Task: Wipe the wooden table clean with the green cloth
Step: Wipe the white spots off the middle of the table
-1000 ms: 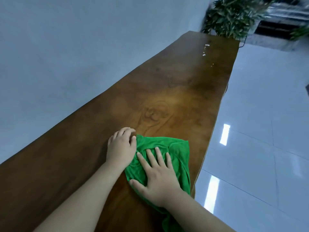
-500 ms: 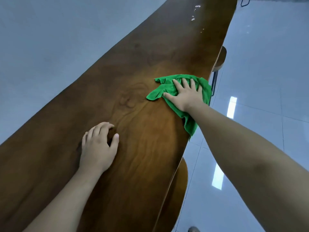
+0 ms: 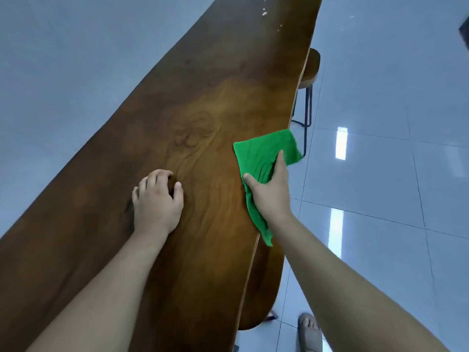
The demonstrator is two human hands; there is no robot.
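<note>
A long dark wooden table [image 3: 203, 102] runs from the lower left to the top of the head view. The green cloth [image 3: 264, 153] lies at the table's right edge, partly hanging over it. My right hand [image 3: 271, 191] grips the cloth, thumb on top and fingers tucked under its fold. My left hand [image 3: 157, 199] rests on the tabletop to the left of the cloth, fingers curled, holding nothing. A few white specks [image 3: 264, 12] sit on the far end of the table.
A wooden stool [image 3: 311, 69] with black metal legs stands under the table's right edge, just beyond the cloth. A second stool seat [image 3: 261, 301] sits below the edge nearer me. My sandalled foot [image 3: 308, 334] is on the glossy tiled floor. A pale wall runs along the left.
My right hand has dragged the cloth back toward me along the right edge and now grips it instead of pressing flat. My left hand stays planted on the wood.
</note>
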